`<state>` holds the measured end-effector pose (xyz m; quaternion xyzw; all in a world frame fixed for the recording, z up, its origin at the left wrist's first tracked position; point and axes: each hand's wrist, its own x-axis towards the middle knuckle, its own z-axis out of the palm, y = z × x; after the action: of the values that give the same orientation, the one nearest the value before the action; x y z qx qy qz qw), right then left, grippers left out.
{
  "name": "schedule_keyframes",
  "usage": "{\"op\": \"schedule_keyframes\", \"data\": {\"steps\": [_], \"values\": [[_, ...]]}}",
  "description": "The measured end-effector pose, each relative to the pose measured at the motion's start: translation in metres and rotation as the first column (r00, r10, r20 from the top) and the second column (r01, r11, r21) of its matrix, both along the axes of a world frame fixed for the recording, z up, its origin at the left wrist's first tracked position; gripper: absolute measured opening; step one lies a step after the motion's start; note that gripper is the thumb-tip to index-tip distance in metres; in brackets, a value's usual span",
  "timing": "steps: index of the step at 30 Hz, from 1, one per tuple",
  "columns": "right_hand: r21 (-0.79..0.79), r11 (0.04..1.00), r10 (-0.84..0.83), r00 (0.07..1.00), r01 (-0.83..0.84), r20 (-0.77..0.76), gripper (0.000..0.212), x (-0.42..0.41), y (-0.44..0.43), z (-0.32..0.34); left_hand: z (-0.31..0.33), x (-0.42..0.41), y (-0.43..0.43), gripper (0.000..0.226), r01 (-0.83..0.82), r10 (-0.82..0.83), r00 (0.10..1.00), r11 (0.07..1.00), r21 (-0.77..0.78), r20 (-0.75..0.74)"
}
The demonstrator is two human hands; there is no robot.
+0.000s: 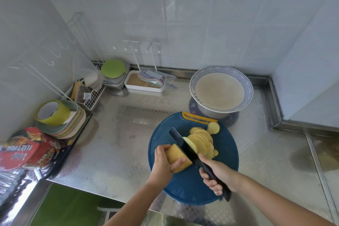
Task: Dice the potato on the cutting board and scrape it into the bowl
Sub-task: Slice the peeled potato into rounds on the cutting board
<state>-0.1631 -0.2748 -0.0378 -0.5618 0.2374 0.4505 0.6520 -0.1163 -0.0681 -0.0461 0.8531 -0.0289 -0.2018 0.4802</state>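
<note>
**Potato half sliced on the blue board**

Low in the middle of the frame, a round blue cutting board (pixel 187 185) lies on the steel counter (pixel 119 143). The left hand (pixel 163 163) grips the uncut piece of potato (pixel 177 156) at the board's left side, with the fingers curled over its top and the thumb pressed to its near side. The right hand (pixel 215 174) is wrapped round the dark handle of a black-bladed knife (pixel 185 145). The blade stands against the cut face of the potato, and its tip points toward the upper left.

To the right of the blade, a row of thin round slices (pixel 201 139) leans in an overlapping fan across the middle of the board. One slice lies apart at the far end, near the board's yellow handle slot.

Just beyond the board, to the upper right, stands a white bowl (pixel 248 86) with a blue patterned rim. Its inside looks pale beige, but I cannot tell what it holds.

At the left edge sit a stack of coloured plates (pixel 73 124) and a red printed packet (pixel 27 148). Against the back wall are a green lid (pixel 113 68) and a white tray (pixel 145 83).
</note>
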Motion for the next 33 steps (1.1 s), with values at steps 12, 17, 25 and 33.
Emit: {"op": "schedule_keyframes", "data": {"steps": [12, 17, 25, 33], "values": [[0.11, 0.994, -0.02, 1.0, 0.018, 0.011, 0.047, 0.01, -0.048, 0.003, 0.009, 0.004, -0.004, 0.075, -0.003, 0.004, 0.994, 1.0, 0.012, -0.111], [0.008, 1.0, 0.024, 0.998, -0.025, 0.057, 0.049, 0.009, -0.045, 0.018, 0.011, 0.002, -0.005, 0.073, -0.003, -0.063, 0.927, 0.984, 0.176, 0.369], [-0.207, 0.959, 0.219, 0.969, -0.193, 0.112, 0.051, 0.004, -0.037, 0.042, 0.044, 0.039, -0.025, 0.054, 0.529, -0.804, 0.447, 0.592, 0.608, 0.393], [-0.245, 0.948, 0.233, 0.966, -0.201, 0.109, 0.052, 0.001, -0.039, 0.047, 0.056, 0.044, -0.042, 0.045, 0.513, -0.873, 0.394, 0.468, 0.719, 0.287]]}}
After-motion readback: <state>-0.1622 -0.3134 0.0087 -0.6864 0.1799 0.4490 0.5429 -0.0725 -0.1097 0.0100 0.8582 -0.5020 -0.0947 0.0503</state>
